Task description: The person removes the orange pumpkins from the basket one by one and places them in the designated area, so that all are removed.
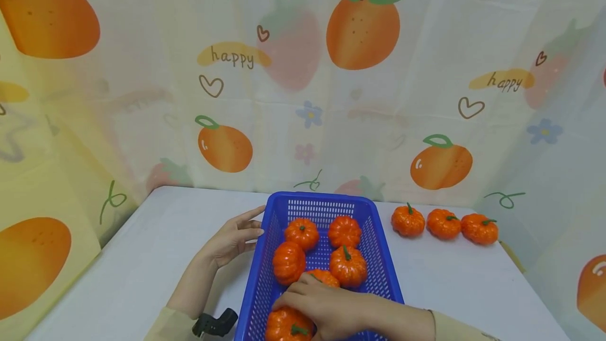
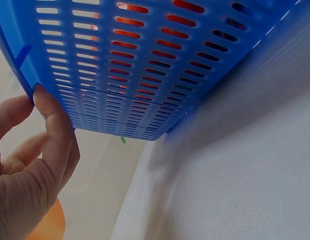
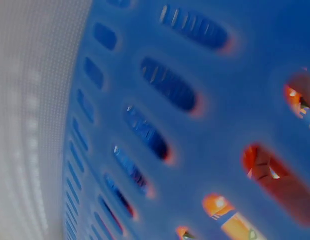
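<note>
A blue plastic basket (image 1: 385,257) with slotted walls holds several small orange toy pumpkins (image 1: 347,266). My right hand (image 1: 326,304) reaches into its near end, fingers curled over a pumpkin (image 1: 288,325) with a green stem. Another pumpkin (image 1: 323,277) lies just beyond those fingers, partly covered by them. On the left side, my left hand (image 1: 232,238) touches the basket rim with loosely extended fingertips. The left wrist view shows these fingers (image 2: 54,130) against the rim. In the right wrist view, the basket wall (image 3: 220,110) hides most of the right hand.
Three more pumpkins (image 1: 443,223) stand in a row on the white table (image 1: 142,246), right of the basket. A black wrist-camera piece (image 1: 215,323) sits by the left sleeve. Behind the table hangs a fruit-printed curtain (image 1: 303,120).
</note>
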Demonstrator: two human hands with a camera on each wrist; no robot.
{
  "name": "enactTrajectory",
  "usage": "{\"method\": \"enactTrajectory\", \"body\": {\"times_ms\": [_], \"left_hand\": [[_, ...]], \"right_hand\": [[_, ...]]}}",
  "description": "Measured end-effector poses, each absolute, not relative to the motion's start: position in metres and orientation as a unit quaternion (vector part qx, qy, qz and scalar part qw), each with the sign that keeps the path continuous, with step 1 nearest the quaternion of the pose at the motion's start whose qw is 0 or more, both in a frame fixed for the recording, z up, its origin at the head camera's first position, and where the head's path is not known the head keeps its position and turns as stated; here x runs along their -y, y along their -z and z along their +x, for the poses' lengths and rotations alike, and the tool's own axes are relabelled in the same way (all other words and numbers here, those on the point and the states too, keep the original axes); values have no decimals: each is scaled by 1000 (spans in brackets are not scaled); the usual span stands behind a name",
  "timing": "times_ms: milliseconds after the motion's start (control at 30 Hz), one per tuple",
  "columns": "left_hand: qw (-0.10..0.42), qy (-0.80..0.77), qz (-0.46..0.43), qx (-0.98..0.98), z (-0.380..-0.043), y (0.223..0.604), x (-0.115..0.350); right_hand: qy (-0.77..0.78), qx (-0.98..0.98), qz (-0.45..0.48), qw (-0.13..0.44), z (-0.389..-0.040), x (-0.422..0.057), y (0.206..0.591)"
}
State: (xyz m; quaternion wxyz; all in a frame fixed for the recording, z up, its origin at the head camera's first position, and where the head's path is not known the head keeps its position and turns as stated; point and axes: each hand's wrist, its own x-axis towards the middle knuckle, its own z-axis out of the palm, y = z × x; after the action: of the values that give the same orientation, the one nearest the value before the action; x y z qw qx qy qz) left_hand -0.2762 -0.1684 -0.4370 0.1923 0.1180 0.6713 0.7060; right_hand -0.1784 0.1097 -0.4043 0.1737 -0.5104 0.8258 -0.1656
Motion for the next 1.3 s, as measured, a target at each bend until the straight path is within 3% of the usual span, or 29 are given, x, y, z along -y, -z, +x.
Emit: {"method": "enactTrajectory", "body": {"times_ms": [267, 567, 767, 1300], "left_hand": [[196, -709, 119, -667, -275, 436, 169], [194, -708, 124, -667, -276, 434, 168], [194, -711, 117, -666, -275, 434, 169], [192, -708, 117, -669, -276, 438, 170]], "right_hand": [[193, -823, -507, 168, -179, -113, 400], [306, -801, -465, 218, -184, -118, 391], [379, -787, -436, 215, -187, -126, 381], [506, -790, -346, 36, -225, -205, 348]]}}
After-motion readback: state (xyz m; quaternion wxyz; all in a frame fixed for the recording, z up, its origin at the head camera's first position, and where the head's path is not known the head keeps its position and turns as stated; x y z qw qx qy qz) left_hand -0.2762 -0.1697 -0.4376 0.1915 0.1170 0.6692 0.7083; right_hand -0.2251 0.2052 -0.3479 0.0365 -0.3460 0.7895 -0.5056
